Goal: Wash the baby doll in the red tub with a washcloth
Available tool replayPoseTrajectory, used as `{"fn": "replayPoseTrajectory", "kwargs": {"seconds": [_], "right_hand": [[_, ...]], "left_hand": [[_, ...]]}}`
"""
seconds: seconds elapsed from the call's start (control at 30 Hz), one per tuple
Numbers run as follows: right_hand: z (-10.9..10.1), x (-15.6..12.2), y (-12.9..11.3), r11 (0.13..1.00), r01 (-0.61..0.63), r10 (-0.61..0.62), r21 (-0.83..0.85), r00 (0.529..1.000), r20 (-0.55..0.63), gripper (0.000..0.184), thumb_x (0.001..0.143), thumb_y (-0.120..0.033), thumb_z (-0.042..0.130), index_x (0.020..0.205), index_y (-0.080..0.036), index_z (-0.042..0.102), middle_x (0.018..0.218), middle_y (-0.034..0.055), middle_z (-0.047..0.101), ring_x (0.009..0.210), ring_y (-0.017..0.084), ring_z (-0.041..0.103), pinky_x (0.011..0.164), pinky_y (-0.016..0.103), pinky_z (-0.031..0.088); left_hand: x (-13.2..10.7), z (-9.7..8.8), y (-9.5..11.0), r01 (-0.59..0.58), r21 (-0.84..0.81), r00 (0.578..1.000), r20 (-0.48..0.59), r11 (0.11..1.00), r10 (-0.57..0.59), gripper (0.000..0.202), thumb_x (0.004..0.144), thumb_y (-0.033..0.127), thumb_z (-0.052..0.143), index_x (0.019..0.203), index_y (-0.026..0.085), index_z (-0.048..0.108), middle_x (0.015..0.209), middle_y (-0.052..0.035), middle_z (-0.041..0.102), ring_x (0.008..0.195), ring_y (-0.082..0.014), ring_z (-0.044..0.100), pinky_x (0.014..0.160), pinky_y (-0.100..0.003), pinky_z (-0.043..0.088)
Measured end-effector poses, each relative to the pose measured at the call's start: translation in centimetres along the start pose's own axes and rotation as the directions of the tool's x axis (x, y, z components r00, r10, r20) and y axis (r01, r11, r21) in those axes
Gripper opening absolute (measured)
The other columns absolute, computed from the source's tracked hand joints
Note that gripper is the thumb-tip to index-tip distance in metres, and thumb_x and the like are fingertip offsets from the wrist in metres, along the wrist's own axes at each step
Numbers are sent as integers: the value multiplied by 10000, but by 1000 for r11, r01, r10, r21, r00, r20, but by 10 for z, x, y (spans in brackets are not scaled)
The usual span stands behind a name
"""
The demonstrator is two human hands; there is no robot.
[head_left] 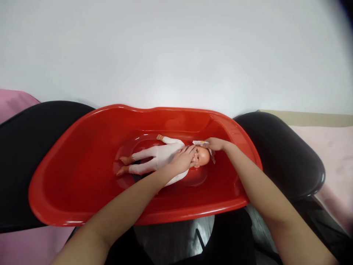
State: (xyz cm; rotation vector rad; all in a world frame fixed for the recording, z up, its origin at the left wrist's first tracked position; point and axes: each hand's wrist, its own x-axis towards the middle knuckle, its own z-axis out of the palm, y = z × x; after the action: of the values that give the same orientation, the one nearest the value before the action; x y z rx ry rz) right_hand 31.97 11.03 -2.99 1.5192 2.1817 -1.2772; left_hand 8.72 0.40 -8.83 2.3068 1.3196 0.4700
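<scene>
A baby doll point(168, 154) in a white long-sleeved suit lies on its back inside a red baby bathtub point(74, 165). Its feet point left and its bare head is at the right. My left hand point(182, 160) reaches over the doll's upper chest, with the fingers and thumb around its lower face. Beside the top of the head, my right hand point(216, 144) is closed on a thin white cloth point(200, 142) with small coloured marks. A crumpled edge hangs below the hand behind the head; the rest is hidden.
Black chair seats point(284, 154) stand at both ends of the bathtub, seemingly under its ends. Pink surfaces point(328, 154) lie to the far right and far left. A pale wall point(176, 55) rises behind the tub. Below the near rim are dark-clothed legs point(234, 235).
</scene>
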Motion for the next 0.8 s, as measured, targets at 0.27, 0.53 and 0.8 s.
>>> {"fn": "replayPoseTrajectory", "kwargs": {"seconds": [0.27, 0.53, 0.8], "right_hand": [[-2, -12, -19, 1000, 4, -1, 10, 976, -220, 845, 872, -934, 488, 1052, -170, 799, 888, 140, 812, 872, 320, 763, 867, 398, 579], [2, -1, -8, 996, 70, -79, -50, 977, -199, 702, 815, -799, 711, 1145, -179, 718, 1184, 152, 772, 991, 302, 741, 842, 366, 600], [2, 6, 1, 989, 141, -146, 49, 983, 115, 638, 913, -662, 700, 1388, -236, 683, 1349, 102, 760, 1209, 326, 725, 1039, 408, 586]], "left_hand": [[1, -10, -10, 44, 31, 999, 31, 999, -45, 541, 990, 315, 651, 1511, 272, 512, 1604, -83, 533, 1448, -378, 514, 1211, -480, 407], [2, -15, -7, 65, 30, 996, 55, 997, -67, 596, 1002, 318, 675, 1548, 238, 450, 1651, -123, 487, 1452, -378, 503, 1220, -502, 387], [1, -16, -1, 30, 24, 998, 61, 999, -32, 560, 1018, 320, 633, 1545, 244, 461, 1611, -115, 528, 1433, -364, 527, 1197, -521, 397]]}}
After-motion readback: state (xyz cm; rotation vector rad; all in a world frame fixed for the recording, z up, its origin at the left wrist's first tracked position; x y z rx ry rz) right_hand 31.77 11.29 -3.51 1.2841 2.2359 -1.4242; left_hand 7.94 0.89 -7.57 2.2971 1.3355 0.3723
